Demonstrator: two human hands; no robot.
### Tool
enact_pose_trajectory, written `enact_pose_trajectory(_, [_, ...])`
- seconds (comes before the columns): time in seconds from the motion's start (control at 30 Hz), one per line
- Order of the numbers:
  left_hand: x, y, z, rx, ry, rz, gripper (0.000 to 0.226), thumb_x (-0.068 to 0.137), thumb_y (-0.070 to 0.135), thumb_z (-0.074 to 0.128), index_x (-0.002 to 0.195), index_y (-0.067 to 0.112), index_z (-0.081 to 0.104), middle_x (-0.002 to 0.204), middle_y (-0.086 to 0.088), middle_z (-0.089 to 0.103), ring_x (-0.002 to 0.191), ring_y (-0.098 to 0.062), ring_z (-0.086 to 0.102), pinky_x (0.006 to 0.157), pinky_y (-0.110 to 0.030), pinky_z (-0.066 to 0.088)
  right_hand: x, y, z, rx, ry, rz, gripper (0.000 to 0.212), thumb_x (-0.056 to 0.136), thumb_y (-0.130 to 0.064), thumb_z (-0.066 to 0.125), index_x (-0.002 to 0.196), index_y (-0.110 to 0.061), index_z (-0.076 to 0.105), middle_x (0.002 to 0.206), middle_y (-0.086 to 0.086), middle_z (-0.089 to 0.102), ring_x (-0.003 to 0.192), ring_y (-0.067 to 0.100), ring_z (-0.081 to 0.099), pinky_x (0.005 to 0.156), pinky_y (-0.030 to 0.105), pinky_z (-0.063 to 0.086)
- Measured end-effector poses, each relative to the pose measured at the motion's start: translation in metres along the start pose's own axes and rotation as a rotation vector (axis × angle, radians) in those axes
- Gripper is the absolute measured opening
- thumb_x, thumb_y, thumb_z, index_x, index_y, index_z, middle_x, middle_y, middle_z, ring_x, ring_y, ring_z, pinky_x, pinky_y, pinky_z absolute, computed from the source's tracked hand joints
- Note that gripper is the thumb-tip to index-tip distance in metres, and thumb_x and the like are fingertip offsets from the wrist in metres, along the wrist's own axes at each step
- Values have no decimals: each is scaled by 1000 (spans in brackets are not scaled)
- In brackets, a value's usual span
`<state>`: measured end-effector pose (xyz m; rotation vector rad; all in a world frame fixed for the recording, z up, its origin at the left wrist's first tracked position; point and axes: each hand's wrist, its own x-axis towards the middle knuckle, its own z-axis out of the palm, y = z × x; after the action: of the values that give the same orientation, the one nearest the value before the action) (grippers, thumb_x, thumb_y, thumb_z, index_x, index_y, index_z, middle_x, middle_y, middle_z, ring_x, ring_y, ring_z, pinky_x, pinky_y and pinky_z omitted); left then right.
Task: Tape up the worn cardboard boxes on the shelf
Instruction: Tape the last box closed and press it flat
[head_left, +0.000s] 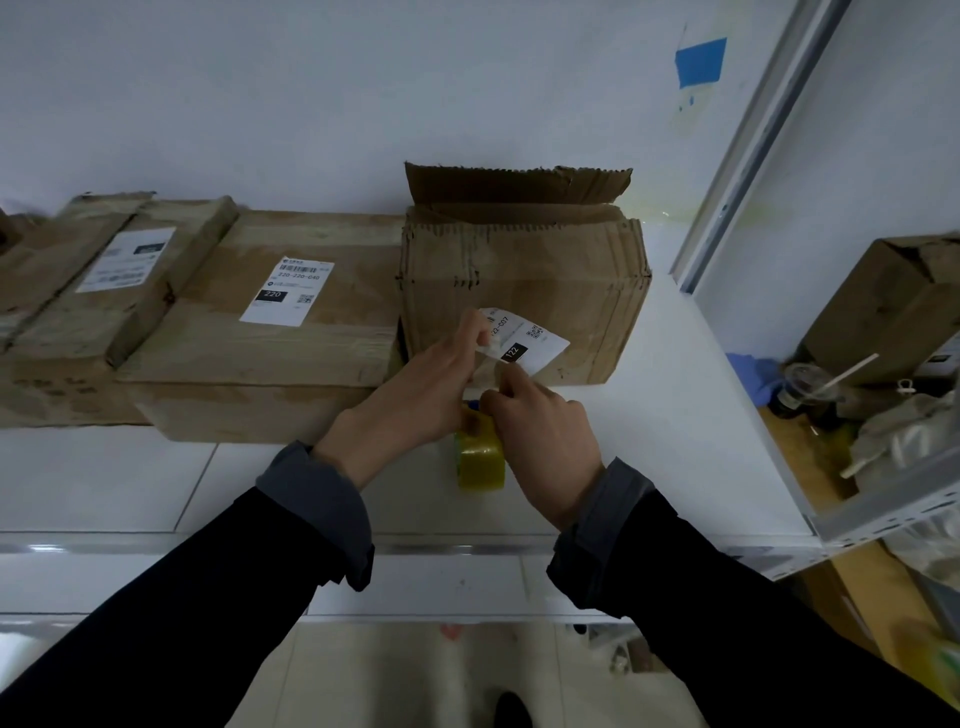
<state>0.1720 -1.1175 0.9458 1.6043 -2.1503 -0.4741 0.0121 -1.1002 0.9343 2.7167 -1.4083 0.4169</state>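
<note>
Clear tape (491, 358) stretched between both hands: left hand (431, 384) pinches the free end, right hand (540, 436) grips the roll (480, 457). Held taut at the box (524, 291), probably for sticking down.

The open box (524, 296) is matt brown corrugated cardboard, creased and rough, its raised flap ragged at the edge. Its white paper label (524, 340) looks smooth. The neighbouring flat box (270, 338) is scuffed cardboard under faintly shiny tape. The tape roll (480, 460) is glossy yellowish plastic. The shelf (675, 415) is smooth white.
</note>
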Motion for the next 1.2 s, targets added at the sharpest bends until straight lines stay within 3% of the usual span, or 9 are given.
enact_pose_trajectory(0.1, [-1,2,-1,-6,-7,0,75,66,6,85,107,27,25,91,9,44,81,-7,54,59,-16,36,-3,1,-3,-10,4,13,25,86,-6,68,109,-17,64,113,5,52,89,25,60,59,36,45])
enact_pose_trajectory(0.2, [-3,4,-4,-5,-28,-11,80,66,12,91,109,27,25,91,14,40,80,-2,50,60,-15,35,-3,14,-2,23,60,63,16,86,-9,68,100,-14,63,104,4,56,72,27,62,50,32,38])
enact_pose_trajectory(0.43, [-5,8,-4,-4,-42,-28,90,58,17,96,110,31,24,95,14,36,83,-6,50,62,-18,37,-8,75,45,82,-72,299,20,95,-17,55,113,-11,52,124,9,49,88,42,62,63,39,43])
enact_pose_trajectory(0.6, [-10,13,-7,13,-51,-21,87,62,18,95,113,29,24,106,9,34,91,-8,43,62,-10,32,-12,84,85,74,-73,291,15,95,-16,52,109,-12,55,108,10,56,98,34,56,79,39,44])
enact_pose_trajectory(0.67, [-11,14,-7,10,-48,-24,86,62,18,95,112,29,25,105,10,34,92,-10,44,63,-10,33,-8,80,88,218,47,282,15,94,-21,60,107,-14,61,102,6,59,93,28,54,78,38,41])
enact_pose_trajectory(0.73, [-11,15,-7,8,-47,-26,86,61,17,95,113,29,26,101,12,35,91,-10,46,64,-11,33,1,64,68,711,62,392,20,94,-31,65,110,-19,64,95,1,60,84,19,55,74,34,47])
enact_pose_trajectory(0.83, [-12,18,-7,14,-42,-13,81,64,15,92,114,26,29,102,10,36,88,-6,46,63,-12,33,14,40,39,1352,-318,561,35,93,-34,59,127,-25,58,113,11,60,90,21,62,81,39,57])
enact_pose_trajectory(0.93, [-13,19,-7,45,-42,15,72,70,15,87,114,26,31,100,10,35,79,-5,45,61,-14,33,20,27,28,1387,-473,513,22,97,-17,56,116,-25,62,111,11,63,98,23,62,91,44,55])
enact_pose_trajectory(1.2, [5,24,-20,137,-26,65,31,95,8,57,108,28,37,117,-7,59,91,-17,55,69,-23,50,17,11,36,1440,-438,506,14,92,-16,69,106,-19,68,113,12,66,108,37,62,99,57,50])
